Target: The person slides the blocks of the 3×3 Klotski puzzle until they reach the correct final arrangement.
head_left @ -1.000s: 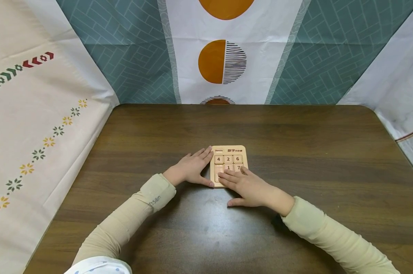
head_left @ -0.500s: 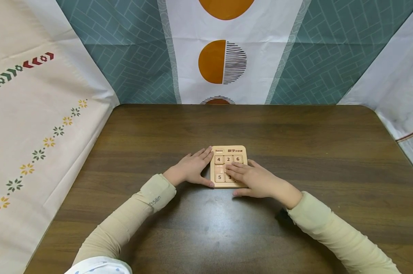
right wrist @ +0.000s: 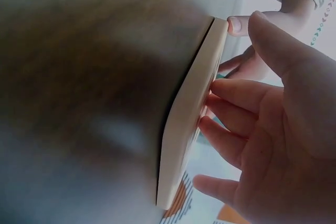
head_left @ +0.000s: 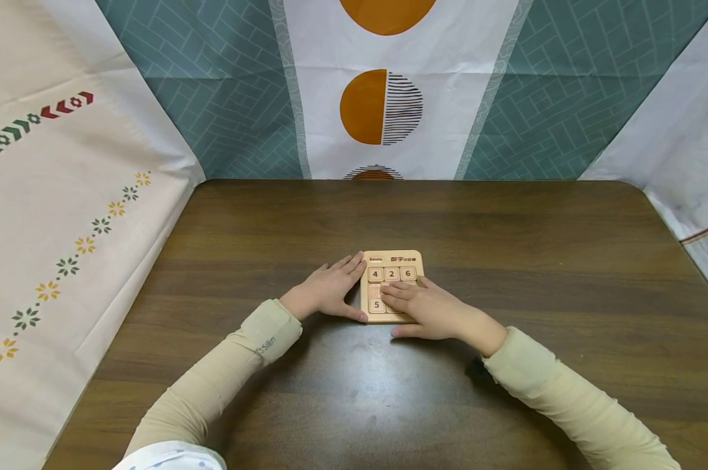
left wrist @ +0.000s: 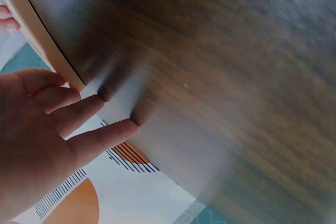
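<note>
A pale wooden sliding number puzzle (head_left: 384, 254) lies flat on the table, its top row reading 4, 2, 6. My left hand (head_left: 329, 288) rests along the puzzle's left side, fingertips at the upper left corner and thumb at the lower left one. With nearly straight fingers, my right hand (head_left: 432, 312) touches the tiles in the middle, covering most of the lower two rows. The tile marked 5 (head_left: 376, 305) shows at the lower left, below a vacant slot. In the right wrist view, several fingertips meet the top of the puzzle (right wrist: 184, 129), the thumb held apart.
The brown wooden table (head_left: 506, 228) spreads out around the puzzle. A patterned cloth (head_left: 213, 98) hangs behind the far edge, and a cream embroidered cloth (head_left: 48, 228) covers the left side.
My right hand moves from the lower tiles up and right to the middle row, then slides slightly left, covering the 3. My left hand stays in place.
</note>
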{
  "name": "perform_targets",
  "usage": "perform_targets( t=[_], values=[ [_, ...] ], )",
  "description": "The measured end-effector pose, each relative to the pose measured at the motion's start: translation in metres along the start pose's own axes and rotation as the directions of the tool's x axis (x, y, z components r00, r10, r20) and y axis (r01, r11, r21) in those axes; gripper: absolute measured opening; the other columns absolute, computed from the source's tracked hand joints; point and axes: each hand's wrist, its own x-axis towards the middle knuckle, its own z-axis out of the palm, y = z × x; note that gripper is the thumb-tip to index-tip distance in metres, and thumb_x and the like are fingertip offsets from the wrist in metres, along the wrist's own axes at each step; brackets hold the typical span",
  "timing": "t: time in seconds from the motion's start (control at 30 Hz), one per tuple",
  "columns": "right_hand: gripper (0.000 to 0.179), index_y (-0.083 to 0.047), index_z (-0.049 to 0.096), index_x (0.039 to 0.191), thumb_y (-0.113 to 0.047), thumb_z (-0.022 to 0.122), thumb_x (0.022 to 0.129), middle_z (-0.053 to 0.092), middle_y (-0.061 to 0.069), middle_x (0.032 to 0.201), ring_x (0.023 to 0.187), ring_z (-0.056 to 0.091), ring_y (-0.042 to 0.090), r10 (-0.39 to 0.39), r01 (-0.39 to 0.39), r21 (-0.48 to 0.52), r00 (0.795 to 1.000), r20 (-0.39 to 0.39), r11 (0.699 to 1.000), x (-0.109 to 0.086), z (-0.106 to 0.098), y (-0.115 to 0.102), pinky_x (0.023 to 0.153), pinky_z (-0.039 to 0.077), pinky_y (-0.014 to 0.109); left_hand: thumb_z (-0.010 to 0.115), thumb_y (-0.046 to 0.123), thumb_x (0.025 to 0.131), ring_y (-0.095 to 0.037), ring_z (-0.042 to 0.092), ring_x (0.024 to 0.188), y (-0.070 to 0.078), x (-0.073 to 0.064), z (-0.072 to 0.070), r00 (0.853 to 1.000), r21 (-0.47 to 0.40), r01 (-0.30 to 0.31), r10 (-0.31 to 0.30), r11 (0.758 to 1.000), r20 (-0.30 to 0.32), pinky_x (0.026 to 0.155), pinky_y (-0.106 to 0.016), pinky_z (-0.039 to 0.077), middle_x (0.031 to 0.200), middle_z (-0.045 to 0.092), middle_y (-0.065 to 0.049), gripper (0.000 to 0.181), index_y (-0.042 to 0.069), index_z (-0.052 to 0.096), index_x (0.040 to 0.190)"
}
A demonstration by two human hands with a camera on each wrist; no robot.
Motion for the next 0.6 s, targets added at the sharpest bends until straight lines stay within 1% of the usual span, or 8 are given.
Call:
perform_targets(
  t=[0.13, 0.37, 0.6],
  values=[
    [0.065, -0.005, 0.041, 0.137, -0.047, 0.052, 0.089, 0.035, 0.008, 0.143, 0.132, 0.029, 0.025, -0.010, 0.010, -0.004, 1.000, 0.007, 1.000, 0.004, 0.001, -0.001, 0.100, 0.019, 0.059, 0.056, 0.071, 0.071, -0.028, 0.011, 0.137, 0.000, 0.000, 0.000, 1.000, -0.004, 0.000, 0.000, 1.000, 0.003, 0.100, -0.054, 0.025, 0.152, -0.001, -0.008, 0.110, 0.006, 0.010, 0.147],
    [0.066, -0.007, 0.039, 0.139, -0.048, 0.051, 0.089, 0.033, 0.006, 0.144, 0.133, 0.027, 0.023, 0.003, -0.003, 0.000, 0.999, 0.034, 1.000, 0.012, 0.001, -0.005, 0.102, 0.017, 0.058, 0.056, 0.070, 0.071, -0.028, 0.012, 0.137, 0.000, -0.001, -0.001, 1.000, -0.004, 0.001, -0.001, 1.000, 0.000, 0.100, -0.054, 0.026, 0.152, 0.000, -0.008, 0.109, 0.006, 0.010, 0.147],
    [0.066, -0.006, 0.039, 0.138, -0.048, 0.051, 0.089, 0.033, 0.007, 0.144, 0.133, 0.028, 0.023, -0.013, 0.013, -0.010, 0.999, 0.033, 1.000, 0.016, 0.000, -0.008, 0.101, 0.018, 0.059, 0.057, 0.070, 0.071, -0.028, 0.012, 0.137, 0.001, -0.001, -0.001, 1.000, 0.004, 0.000, 0.000, 1.000, -0.002, 0.100, -0.054, 0.026, 0.152, 0.000, -0.008, 0.109, 0.006, 0.011, 0.147]
  ],
)
